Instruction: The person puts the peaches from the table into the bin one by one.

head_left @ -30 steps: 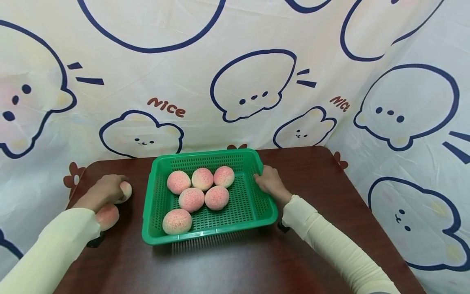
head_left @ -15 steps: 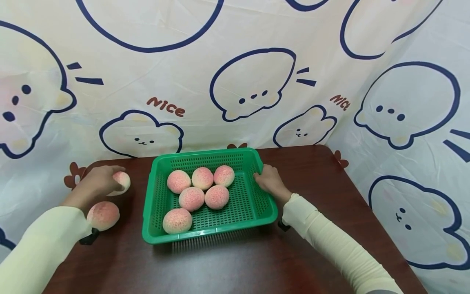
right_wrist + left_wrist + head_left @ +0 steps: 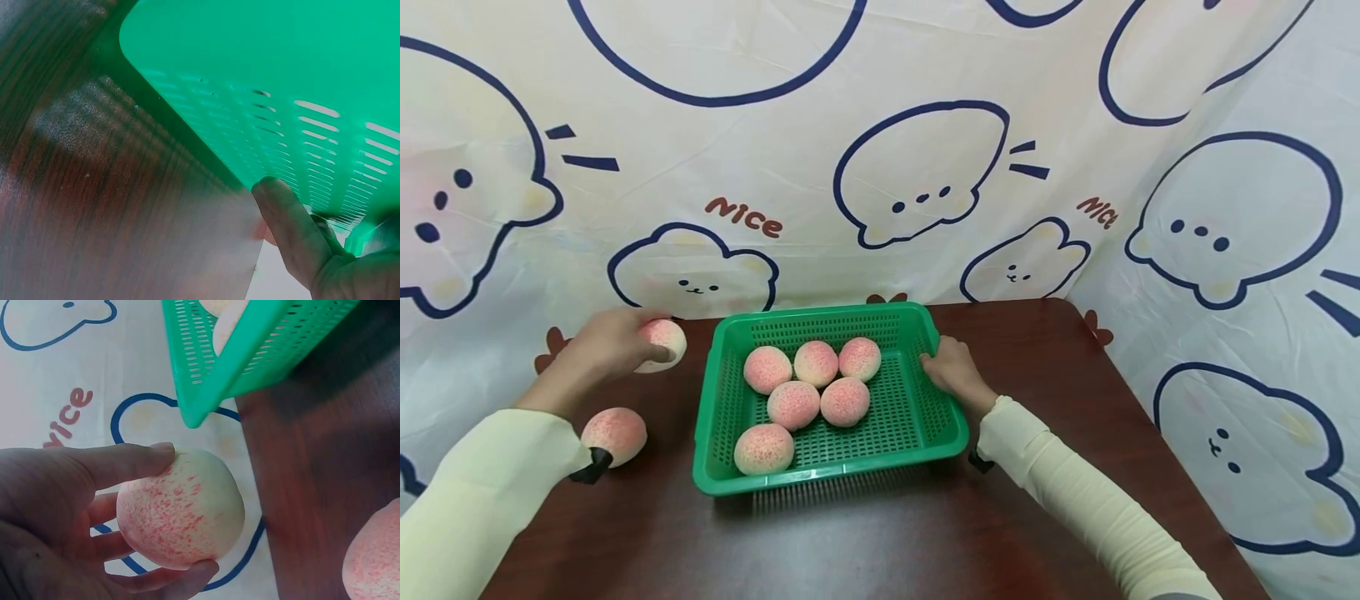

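My left hand (image 3: 606, 343) holds a pink-and-cream speckled peach (image 3: 664, 343) above the table, left of the green basket (image 3: 835, 472). In the left wrist view, the thumb lies along one side of that peach (image 3: 187, 509) and the fingers curl round the other. A second peach (image 3: 616, 435) lies on the table near my left wrist. Several more peaches (image 3: 793, 406) sit inside the basket, mostly toward its left and back. At the basket's right side, my right hand (image 3: 957, 375) grips the rim; the right wrist view shows a digit against the perforated wall (image 3: 275, 134).
The dark brown table (image 3: 850, 542) extends in front of the basket and on both sides of it. Behind the table's far edge hangs a white cloth (image 3: 805, 183) with blue cartoon outlines, continuing along the right side. A black band (image 3: 593, 467) circles my left wrist.
My left hand has lifted the peach from the table's left side, rising and moving slightly right. The other loose peach is now more exposed. My right hand and the basket have stayed put.
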